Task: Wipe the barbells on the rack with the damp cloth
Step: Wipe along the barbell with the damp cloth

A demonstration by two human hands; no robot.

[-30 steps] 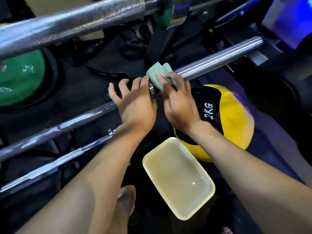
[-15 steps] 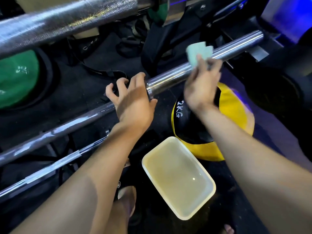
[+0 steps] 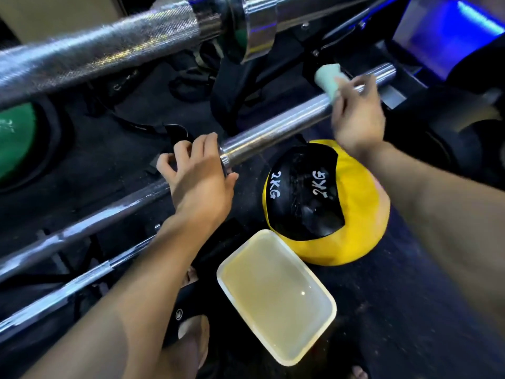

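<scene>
A chrome barbell (image 3: pixel 276 128) runs from lower left to upper right across the head view. My left hand (image 3: pixel 198 173) grips it at the collar where the thick sleeve begins. My right hand (image 3: pixel 358 116) holds a folded pale green cloth (image 3: pixel 326 79) wrapped over the sleeve near its far end. A second, knurled barbell (image 3: pixel 109 50) crosses the top of the view, close to the camera. A thinner bar (image 3: pixel 82 280) lies below the first one at the lower left.
A white tray of cloudy water (image 3: pixel 276 296) sits on the dark floor below my hands. A yellow and black 2KG ball (image 3: pixel 328 201) rests beside it. A green plate (image 3: pixel 16 138) is at the left. My foot (image 3: pixel 191 343) shows at the bottom.
My right hand has slid the cloth along the sleeve from beside my left hand out toward the bar's far end. My left hand has stayed at the collar.
</scene>
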